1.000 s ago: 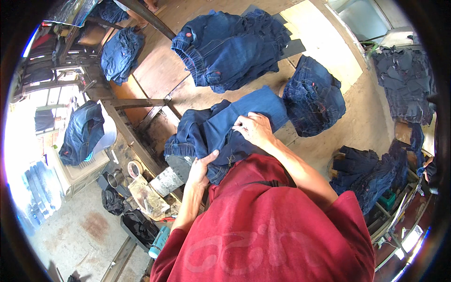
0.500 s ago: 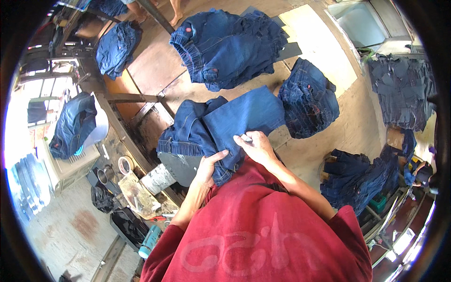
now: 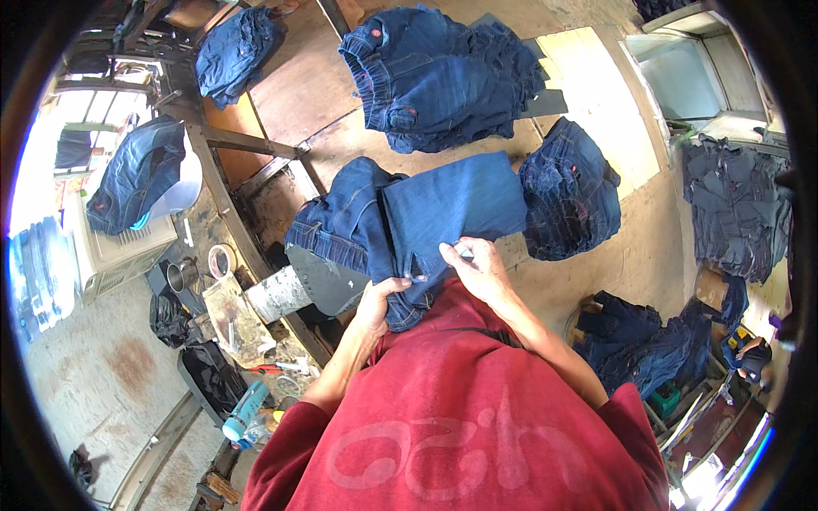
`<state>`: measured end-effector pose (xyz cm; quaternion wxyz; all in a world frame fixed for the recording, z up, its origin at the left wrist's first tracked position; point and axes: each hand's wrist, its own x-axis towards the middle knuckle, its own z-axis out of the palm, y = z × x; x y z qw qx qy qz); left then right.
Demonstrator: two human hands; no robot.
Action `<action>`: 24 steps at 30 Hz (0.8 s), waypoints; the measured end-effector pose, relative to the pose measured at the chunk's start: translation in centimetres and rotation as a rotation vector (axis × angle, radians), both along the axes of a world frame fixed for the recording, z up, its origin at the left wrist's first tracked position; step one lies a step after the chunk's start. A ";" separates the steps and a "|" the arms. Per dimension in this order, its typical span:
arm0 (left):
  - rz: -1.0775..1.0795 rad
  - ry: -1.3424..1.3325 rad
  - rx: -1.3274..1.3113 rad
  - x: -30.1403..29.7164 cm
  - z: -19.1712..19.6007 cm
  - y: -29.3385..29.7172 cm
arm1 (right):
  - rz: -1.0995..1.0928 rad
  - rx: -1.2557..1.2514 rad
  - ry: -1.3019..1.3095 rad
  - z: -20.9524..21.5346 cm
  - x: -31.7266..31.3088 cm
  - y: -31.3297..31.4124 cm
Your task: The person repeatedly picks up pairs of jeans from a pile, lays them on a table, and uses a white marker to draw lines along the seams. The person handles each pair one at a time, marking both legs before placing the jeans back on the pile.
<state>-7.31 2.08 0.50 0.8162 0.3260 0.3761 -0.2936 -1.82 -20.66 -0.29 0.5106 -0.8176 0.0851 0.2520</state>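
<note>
A pair of dark blue jeans [image 3: 452, 200] lies in front of me, one leg spread toward the right and its gathered waistband on the left. Part of it rests over a dark rounded board [image 3: 328, 285]. My left hand [image 3: 375, 304] pinches the denim near my body, thumb on top, beside a small pale spot on the cloth. Just right of it, over the leg, my right hand [image 3: 481, 271] is closed with thumb and fingertips together. Something small and whitish shows between those fingers; its kind cannot be made out.
Stacked jeans [image 3: 434, 81] lie beyond, with another denim bundle [image 3: 571, 192] to the right. More denim [image 3: 648, 336] is heaped at lower right, near dark garments [image 3: 737, 200]. On the left are a tape roll [image 3: 221, 261], a metal cup [image 3: 181, 274] and a light-blue bottle [image 3: 245, 410].
The view has shifted a little. My right hand has moved slightly away from my left along the denim. My left hand keeps its pinch, and a pale spot now shows beside its thumb.
</note>
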 end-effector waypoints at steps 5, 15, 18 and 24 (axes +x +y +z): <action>-0.072 0.047 0.159 1.9 1.6 -2.0 | -0.016 -0.009 -0.096 0.4 -0.5 0.2; -0.109 0.094 0.239 0.7 1.4 -0.7 | 0.055 -0.031 -0.038 1.2 -0.4 -0.7; -0.048 0.082 0.197 1.7 1.3 -1.9 | 0.012 -0.012 -0.104 1.4 -0.5 -0.4; -0.183 0.004 0.333 2.5 1.6 -2.7 | 0.060 -0.074 -0.148 1.9 -0.2 -0.7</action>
